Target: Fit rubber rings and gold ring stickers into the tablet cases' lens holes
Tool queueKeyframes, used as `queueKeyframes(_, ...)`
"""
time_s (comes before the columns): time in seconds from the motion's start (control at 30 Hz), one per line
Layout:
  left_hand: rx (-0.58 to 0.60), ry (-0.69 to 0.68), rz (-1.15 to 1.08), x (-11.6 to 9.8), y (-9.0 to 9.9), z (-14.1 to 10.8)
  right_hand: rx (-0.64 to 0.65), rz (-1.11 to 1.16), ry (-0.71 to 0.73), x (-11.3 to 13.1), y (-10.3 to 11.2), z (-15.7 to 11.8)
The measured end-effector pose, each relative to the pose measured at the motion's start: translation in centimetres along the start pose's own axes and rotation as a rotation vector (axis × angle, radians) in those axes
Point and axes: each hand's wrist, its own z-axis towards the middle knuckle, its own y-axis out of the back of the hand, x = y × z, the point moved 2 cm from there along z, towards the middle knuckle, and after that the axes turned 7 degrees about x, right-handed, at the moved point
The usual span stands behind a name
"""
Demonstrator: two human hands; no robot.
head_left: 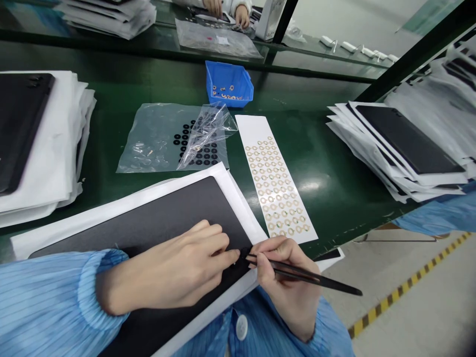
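Observation:
My left hand (174,263) lies on a dark grey flat panel (148,223), which rests on a white sheet, and its fingertips reach toward the panel's right edge. My right hand (286,282) grips black pointed tweezers (316,277), their tips at the panel's edge just beyond my left fingertips. Whether the tips hold anything is hidden by the dark background. To the right lies a white strip of tan ring stickers (275,178). A clear plastic bag of black rings (197,141) sits beyond the panel.
A blue plastic bin (228,84) holds small ring parts on the green bench. Stacks of dark panels on white sheets (33,134) (405,144) stand left and right. A co-worker's hands (226,10) work past a glass shelf. Yellow-black tape (401,292) marks the floor.

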Motion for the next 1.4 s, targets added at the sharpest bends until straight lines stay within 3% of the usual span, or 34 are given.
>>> queueKeyframes(0.2,0.005,-0.001,-0.006,0.0,0.0,0.1,-0.038,-0.062,0.007,0.2,-0.2,-0.4)
queueKeyframes(0.47,-0.018,0.004,-0.035,-0.1,0.3,0.2,0.045,0.128,0.076,0.0,0.6,0.0)
queueKeyframes(0.9,-0.004,0.006,-0.031,-0.1,0.2,0.2,0.079,-0.002,0.136,0.0,0.6,-0.1)
queueKeyframes(1.07,-0.009,0.005,-0.02,0.0,0.3,0.1,0.002,0.077,0.123,-0.1,0.5,-0.1)
queueKeyframes(1.27,0.006,0.006,0.0,0.0,0.1,0.1,-0.063,0.171,0.138,0.3,0.9,0.7)
queueKeyframes(1.4,0.007,0.006,-0.001,0.1,0.0,0.2,-0.004,0.143,0.194,1.5,2.1,2.7)
